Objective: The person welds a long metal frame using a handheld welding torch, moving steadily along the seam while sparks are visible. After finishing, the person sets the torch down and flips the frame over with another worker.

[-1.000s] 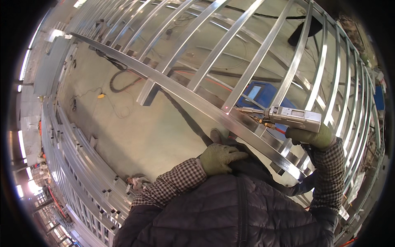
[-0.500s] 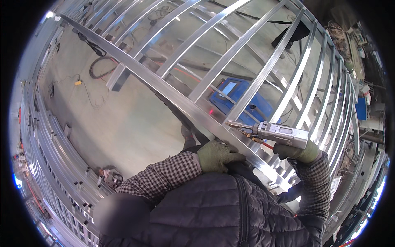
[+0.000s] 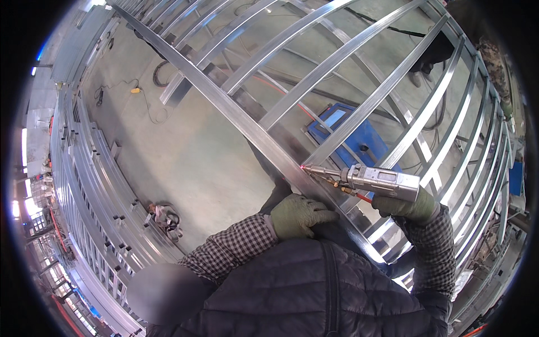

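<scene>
My right hand (image 3: 412, 208), in a green glove, is wrapped round a handheld welding gun (image 3: 379, 178) with a silver body, a copper-coloured nozzle and a red hose. The nozzle tip is at the joint where a crossbar (image 3: 348, 130) meets the long rail (image 3: 224, 104) of a metal frame. A small red glow shows at that tip. My left hand (image 3: 300, 216), also in a green glove, lies palm down over my dark-clad leg, close to the rail. Its fingers are loosely stretched out with nothing visible in them; the palm side is hidden.
Beyond the crossbars a blue machine (image 3: 351, 135) with a screen stands on the floor. Stacked metal frames (image 3: 98, 191) line the left side. A cable with a yellow piece (image 3: 135, 90) lies on the floor. At the upper right, a person's sleeve (image 3: 494, 62) shows by the frame.
The view has shifted, so the frame and floor appear moved. The nozzle tip now sits nearer the joint, and the red light has gone from beside the rail to the tip.
</scene>
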`<state>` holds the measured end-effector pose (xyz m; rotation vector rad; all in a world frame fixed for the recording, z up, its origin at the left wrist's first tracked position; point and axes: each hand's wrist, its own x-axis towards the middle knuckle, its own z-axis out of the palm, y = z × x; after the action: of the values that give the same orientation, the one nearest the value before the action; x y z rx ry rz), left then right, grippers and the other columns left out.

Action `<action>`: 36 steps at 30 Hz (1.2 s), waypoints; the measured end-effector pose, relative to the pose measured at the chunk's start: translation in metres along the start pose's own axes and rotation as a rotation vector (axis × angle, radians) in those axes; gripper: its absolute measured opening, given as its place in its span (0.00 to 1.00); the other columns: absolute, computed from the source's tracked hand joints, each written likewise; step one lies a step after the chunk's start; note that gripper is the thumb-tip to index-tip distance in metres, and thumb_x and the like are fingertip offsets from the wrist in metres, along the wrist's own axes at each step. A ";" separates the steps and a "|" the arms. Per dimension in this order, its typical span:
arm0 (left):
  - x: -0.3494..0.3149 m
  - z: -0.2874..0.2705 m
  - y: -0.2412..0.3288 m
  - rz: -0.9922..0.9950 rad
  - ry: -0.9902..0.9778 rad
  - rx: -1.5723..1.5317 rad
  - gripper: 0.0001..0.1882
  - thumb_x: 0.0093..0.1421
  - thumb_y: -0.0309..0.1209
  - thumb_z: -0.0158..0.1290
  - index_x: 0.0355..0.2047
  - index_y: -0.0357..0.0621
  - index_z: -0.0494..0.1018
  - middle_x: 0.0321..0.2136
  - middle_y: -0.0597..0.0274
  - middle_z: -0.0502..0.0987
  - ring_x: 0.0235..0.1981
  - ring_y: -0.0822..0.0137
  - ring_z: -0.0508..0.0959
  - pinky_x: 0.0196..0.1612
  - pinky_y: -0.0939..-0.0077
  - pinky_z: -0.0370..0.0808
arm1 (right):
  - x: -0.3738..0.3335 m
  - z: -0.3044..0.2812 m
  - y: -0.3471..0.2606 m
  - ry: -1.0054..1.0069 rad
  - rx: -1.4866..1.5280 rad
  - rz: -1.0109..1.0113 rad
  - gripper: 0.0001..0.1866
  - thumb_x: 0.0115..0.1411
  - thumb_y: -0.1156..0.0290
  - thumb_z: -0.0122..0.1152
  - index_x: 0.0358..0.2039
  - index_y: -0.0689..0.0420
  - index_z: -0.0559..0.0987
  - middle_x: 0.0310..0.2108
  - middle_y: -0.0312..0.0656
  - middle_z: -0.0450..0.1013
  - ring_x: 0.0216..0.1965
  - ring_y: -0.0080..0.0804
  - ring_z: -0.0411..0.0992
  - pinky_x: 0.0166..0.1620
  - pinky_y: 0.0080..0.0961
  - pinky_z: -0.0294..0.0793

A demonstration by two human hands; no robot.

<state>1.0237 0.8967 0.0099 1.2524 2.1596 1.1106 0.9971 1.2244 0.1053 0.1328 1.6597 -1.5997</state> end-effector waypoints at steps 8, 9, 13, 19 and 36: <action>0.004 -0.006 -0.004 0.027 -0.043 -0.013 0.37 0.40 0.35 0.71 0.56 0.60 0.79 0.41 0.65 0.84 0.42 0.58 0.85 0.43 0.61 0.83 | 0.004 -0.008 0.009 -0.044 -0.174 -0.139 0.25 0.62 0.71 0.71 0.59 0.64 0.79 0.38 0.36 0.80 0.34 0.21 0.75 0.36 0.21 0.78; 0.004 -0.007 -0.004 0.029 -0.047 -0.014 0.37 0.40 0.35 0.71 0.56 0.60 0.79 0.41 0.65 0.84 0.42 0.59 0.86 0.42 0.62 0.83 | 0.004 -0.007 0.008 -0.045 -0.114 -0.111 0.25 0.62 0.71 0.71 0.59 0.64 0.79 0.38 0.36 0.81 0.34 0.21 0.75 0.37 0.21 0.78; 0.004 -0.009 -0.004 0.026 -0.058 -0.004 0.38 0.40 0.37 0.72 0.57 0.60 0.79 0.41 0.65 0.84 0.40 0.60 0.86 0.40 0.63 0.83 | 0.003 -0.004 0.005 -0.030 -0.032 -0.081 0.26 0.62 0.71 0.71 0.60 0.65 0.78 0.40 0.36 0.81 0.36 0.20 0.76 0.38 0.22 0.78; 0.002 -0.010 -0.003 0.004 -0.099 -0.024 0.39 0.39 0.36 0.72 0.57 0.58 0.78 0.43 0.65 0.84 0.43 0.58 0.85 0.44 0.58 0.82 | 0.002 -0.003 0.005 -0.035 -0.015 -0.086 0.28 0.63 0.70 0.72 0.62 0.64 0.77 0.42 0.36 0.81 0.36 0.20 0.76 0.40 0.22 0.79; -0.005 -0.002 -0.012 0.072 -0.009 0.008 0.38 0.44 0.38 0.69 0.60 0.59 0.77 0.51 0.58 0.83 0.45 0.53 0.85 0.49 0.55 0.82 | 0.006 -0.011 0.022 -0.097 0.015 -0.113 0.31 0.63 0.68 0.74 0.63 0.65 0.75 0.52 0.44 0.81 0.50 0.30 0.78 0.52 0.27 0.80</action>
<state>1.0186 0.8887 0.0010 1.3460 2.1293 1.1237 1.0006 1.2356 0.0834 -0.0309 1.6053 -1.6767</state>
